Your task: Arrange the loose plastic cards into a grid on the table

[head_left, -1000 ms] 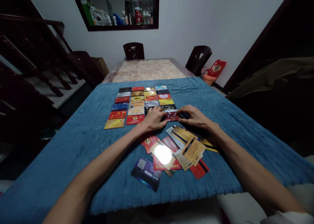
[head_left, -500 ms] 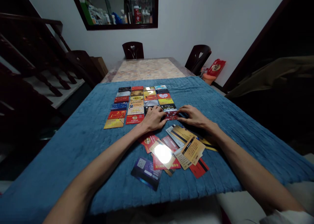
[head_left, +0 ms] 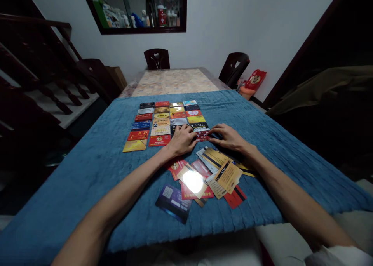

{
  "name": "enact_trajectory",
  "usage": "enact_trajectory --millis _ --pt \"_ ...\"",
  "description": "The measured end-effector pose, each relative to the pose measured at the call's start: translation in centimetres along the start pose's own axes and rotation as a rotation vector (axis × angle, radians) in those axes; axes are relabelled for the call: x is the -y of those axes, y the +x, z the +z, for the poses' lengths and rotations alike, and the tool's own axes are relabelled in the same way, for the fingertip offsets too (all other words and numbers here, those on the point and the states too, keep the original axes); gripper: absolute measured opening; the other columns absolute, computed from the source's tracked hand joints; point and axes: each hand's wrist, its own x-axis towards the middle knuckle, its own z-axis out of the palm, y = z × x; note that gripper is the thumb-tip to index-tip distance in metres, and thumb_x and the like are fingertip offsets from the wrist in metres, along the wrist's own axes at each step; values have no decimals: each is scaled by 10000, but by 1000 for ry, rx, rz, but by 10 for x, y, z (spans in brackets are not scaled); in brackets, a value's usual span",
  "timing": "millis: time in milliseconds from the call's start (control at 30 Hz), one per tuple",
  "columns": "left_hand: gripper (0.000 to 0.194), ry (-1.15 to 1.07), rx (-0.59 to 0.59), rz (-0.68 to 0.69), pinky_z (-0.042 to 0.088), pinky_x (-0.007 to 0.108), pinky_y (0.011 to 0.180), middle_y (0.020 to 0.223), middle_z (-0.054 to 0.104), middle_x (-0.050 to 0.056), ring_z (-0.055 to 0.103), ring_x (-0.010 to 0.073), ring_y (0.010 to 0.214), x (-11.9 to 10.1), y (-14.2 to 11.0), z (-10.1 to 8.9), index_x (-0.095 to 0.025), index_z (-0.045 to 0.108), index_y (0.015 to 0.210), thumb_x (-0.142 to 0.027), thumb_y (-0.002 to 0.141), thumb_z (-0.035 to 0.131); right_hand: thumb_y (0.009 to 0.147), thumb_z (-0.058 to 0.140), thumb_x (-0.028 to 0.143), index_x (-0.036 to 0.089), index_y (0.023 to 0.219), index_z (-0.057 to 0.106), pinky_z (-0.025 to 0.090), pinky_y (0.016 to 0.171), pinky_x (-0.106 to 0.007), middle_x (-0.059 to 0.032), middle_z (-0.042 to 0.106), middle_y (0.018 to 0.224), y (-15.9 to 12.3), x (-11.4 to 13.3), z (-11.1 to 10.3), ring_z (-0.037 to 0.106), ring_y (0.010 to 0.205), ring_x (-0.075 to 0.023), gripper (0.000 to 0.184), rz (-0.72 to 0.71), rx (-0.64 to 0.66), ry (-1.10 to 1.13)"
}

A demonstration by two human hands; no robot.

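Well, dark red card: at the near end of the rightmost column, between my two hands, just nearer me than the black card; whether their edges overlap or only meet, I cannot tell.
Left hand: by the card's left edge, palm down, fingers bent over the neighbouring column, thumb nearest the card.
Right hand: by the card's right edge, palm down, forefinger and thumb bent towards it.
Grip: curled fingers on both sides; whether either one actually pinches the card, I cannot tell.
Two-sided hold: a hand at each end would, I judge, steady the card against twisting on soft fabric.
Columns: four, side by side, the cards set close, probably so each one can be seen.
Pile: loose cards at odd angles between my forearms, nearer me, handy to reach; a pale card there carries a bright glare, and a purple card lies at the near left corner.
Forearms: slanting in from both lower corners, flanking the pile, converging at the card.
Cloth: blue, over the near part of the worktop.
Far end: dark chairs and a red bag beyond.
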Motion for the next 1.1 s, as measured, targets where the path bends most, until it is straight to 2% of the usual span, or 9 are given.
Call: enact_trajectory --millis 133,333,600,733,900,1100 --pt "230 -9 -28 37 399 494 937 1124 658 128 518 303 1127 -3 0 -3 -173 705 1079 -284 946 553 913 606 442 200 1075 743 502 874 -443 -116 726 1052 -2 1 -10 641 971 -277 322 18 6 -14" --pt "233 -59 -44 142 397 502 942 1162 677 121 504 306 1161 -14 4 -10 -188 702 1100 -249 955 531 895 602 383 216 1007 764 494 822 -407 -90 761 971 -7 -3 -34 652 910 -265 258 52 -72 -42" --pt "281 -148 76 325 368 506 997 1285 668 93 435 319 1298 -41 22 -12 -211 655 1193 -216 923 577 864 597 326 213 878 771 504 773 -362 -71 777 886 -12 2 -56 676 836 -243 207 127 -19 -54" --pt "301 -175 166 403 348 526 1043 1310 662 77 412 321 1337 -53 36 -5 -226 649 1176 -184 883 597 830 607 278 222 852 774 508 750 -338 -56 781 867 -13 3 -61 691 817 -232 178 164 79 -69" --pt "306 -193 239 421 328 570 1069 1332 650 77 397 336 1356 -59 47 2 -213 650 1162 -173 863 598 794 607 208 235 870 785 497 726 -305 -38 792 889 -14 4 -64 708 831 -226 195 221 216 -96" --pt "348 -187 282 429 340 525 1053 1325 642 87 423 317 1309 -58 50 1 -195 618 1223 -178 877 587 742 576 131 216 938 797 432 624 -231 -23 781 846 -13 16 -66 672 743 -173 307 336 408 -105"
